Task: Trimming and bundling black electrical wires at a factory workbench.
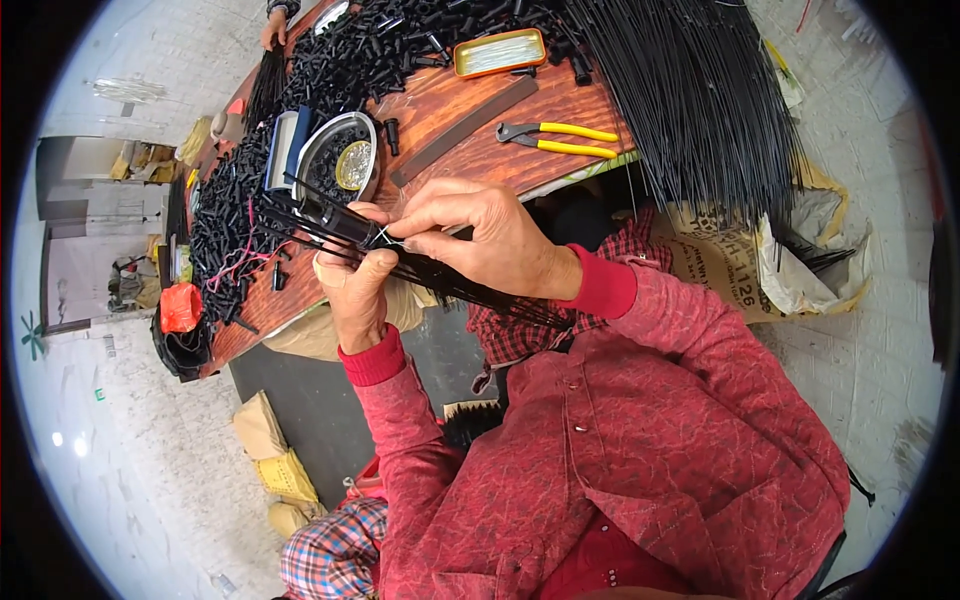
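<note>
running slantwise over the near edge of the wood-grained table (590, 100), a bundle of thin black strands (455, 283) lies in the left hand (352, 290), whose fingers and thumb are closed around it. its left end, with a thicker dark section, points over the table; the other end trails beneath the right forearm. the right hand (480, 225) is pinched, thumb against fingers, on a fine silvery wire (388, 236) at the bundle. just beyond the left hand stands a grey oval bowl (375, 165) holding dark pieces and a small round yellow container (341, 178). past the right hand lie a flat brown strip (465, 130) and yellow-handled pliers (575, 130). farther off are an orange-rimmed tray (500, 70) of silvery wires and a heap of small black parts (360, 50). a mass of long black strands (690, 100) hangs over the table's right side, above a printed sack (710, 265). at the upper left, a co-worker's hand (273, 30) grips more dark strands (266, 82).
</note>
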The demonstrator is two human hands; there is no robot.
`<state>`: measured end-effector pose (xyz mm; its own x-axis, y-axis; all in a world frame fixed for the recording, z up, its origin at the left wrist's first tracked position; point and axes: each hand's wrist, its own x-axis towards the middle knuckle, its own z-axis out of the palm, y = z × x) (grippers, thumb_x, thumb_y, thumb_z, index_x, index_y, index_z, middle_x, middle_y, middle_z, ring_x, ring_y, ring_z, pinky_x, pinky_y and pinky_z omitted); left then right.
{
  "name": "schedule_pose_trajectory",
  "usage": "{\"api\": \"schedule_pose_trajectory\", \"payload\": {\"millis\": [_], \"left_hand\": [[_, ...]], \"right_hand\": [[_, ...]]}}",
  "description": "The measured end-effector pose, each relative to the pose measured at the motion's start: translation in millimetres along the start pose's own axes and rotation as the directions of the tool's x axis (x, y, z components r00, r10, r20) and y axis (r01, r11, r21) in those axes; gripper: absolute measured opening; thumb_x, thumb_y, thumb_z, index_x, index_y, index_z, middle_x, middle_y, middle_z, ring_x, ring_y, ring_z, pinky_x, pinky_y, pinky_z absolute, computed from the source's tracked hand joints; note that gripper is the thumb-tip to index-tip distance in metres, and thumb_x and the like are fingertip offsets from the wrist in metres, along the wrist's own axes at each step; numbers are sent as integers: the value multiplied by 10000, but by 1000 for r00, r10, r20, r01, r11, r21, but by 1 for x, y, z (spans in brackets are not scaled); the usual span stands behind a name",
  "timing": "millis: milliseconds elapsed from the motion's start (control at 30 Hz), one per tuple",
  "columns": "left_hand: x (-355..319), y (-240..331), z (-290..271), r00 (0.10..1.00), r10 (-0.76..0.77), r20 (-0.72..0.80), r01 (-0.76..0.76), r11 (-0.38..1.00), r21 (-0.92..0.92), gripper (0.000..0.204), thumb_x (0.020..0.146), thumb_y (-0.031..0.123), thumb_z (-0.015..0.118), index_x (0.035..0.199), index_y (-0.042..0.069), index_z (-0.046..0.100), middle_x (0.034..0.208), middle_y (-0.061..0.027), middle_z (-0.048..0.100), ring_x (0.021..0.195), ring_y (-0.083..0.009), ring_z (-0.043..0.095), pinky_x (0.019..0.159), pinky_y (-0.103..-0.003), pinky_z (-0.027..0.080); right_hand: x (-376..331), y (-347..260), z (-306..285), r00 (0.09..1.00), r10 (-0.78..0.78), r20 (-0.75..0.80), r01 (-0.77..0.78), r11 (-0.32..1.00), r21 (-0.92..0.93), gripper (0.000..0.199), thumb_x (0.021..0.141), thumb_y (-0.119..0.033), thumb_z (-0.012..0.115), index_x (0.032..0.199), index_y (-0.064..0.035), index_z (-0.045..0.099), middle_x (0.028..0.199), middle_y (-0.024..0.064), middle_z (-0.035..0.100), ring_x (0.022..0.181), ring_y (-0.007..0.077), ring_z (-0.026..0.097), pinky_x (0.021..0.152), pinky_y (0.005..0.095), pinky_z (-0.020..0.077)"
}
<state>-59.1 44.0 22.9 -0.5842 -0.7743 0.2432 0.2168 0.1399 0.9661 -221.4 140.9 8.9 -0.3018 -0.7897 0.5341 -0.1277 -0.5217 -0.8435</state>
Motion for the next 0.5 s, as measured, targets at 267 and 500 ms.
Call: {"api": "schedule_pose_trajectory", "payload": {"millis": [267, 500], "left_hand": [[0, 7, 5, 1000, -13, -1, 13, 999, 48, 435, 703, 117, 850, 1058, 3, 625, 1003, -23, 610, 892, -119, 573, 804, -258, 451], [-2, 7, 8, 1000, -4, -11, 4, 998, 57, 395, 743, 63, 813, 1080, 5, 614, 980, -13, 613, 846, -96, 571, 755, -232, 463]], "right_hand": [[1, 0, -2, 998, 54, 44, -56, 997, 59, 194, 809, 29, 694, 998, -2, 724, 939, 80, 680, 893, 174, 653, 772, 275, 514], [-1, 3, -3, 998, 28, 57, -32, 998, 57, 211, 800, 2, 725, 1011, 8, 719, 955, 89, 680, 897, 184, 656, 776, 281, 520]]}}
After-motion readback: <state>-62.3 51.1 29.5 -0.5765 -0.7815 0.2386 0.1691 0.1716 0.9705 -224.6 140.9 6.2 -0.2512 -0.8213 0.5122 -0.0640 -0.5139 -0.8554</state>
